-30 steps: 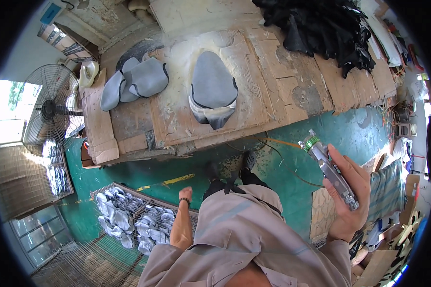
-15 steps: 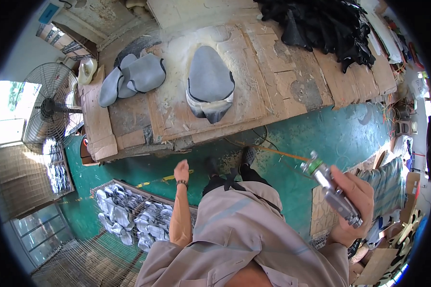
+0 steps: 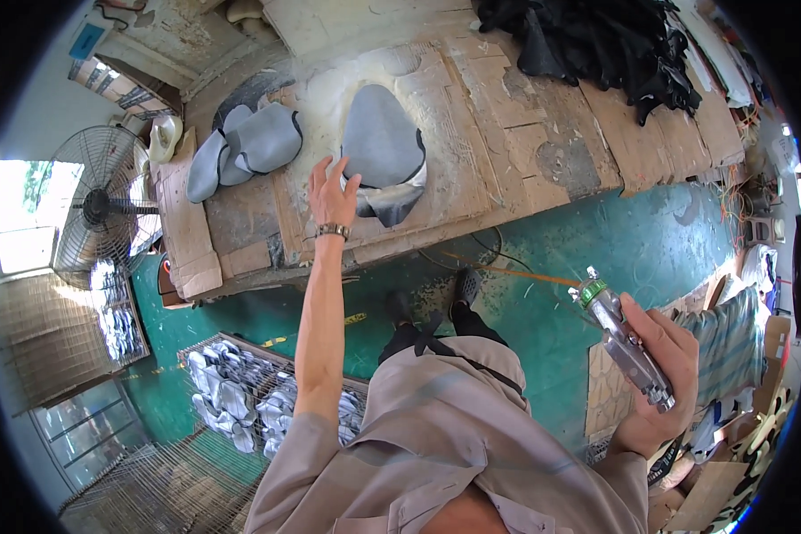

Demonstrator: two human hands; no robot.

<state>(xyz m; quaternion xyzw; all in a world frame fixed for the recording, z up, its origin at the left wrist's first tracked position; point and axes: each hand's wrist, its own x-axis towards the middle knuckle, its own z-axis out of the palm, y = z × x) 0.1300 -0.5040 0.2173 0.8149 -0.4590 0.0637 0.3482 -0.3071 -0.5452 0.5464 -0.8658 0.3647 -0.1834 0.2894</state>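
My left hand (image 3: 333, 191) is stretched over the workbench with its fingers spread, at the left edge of a grey rounded piece (image 3: 379, 133). Whether the fingertips touch it I cannot tell. Black edging runs along this piece, and its near end is white and dark. My right hand (image 3: 663, 356) grips a silver spray gun (image 3: 616, 327) with a green ring, held out over the floor to the right. An orange hose (image 3: 525, 274) shows beyond the gun. Left of the single piece, several similar grey pieces (image 3: 267, 138) lie overlapping on the bench.
Worn cardboard covers the bench (image 3: 516, 133). A black heap of material (image 3: 587, 49) lies at its far right. A large fan (image 3: 98, 206) stands at the left. Below it, wire racks (image 3: 165, 481) and a tray of grey-white pieces (image 3: 231, 392) stand beside me on the green floor.
My left hand has moved up and forward from beside my body to the grey piece, its fingers opening. The spray gun stays in my right hand, nearly in place.
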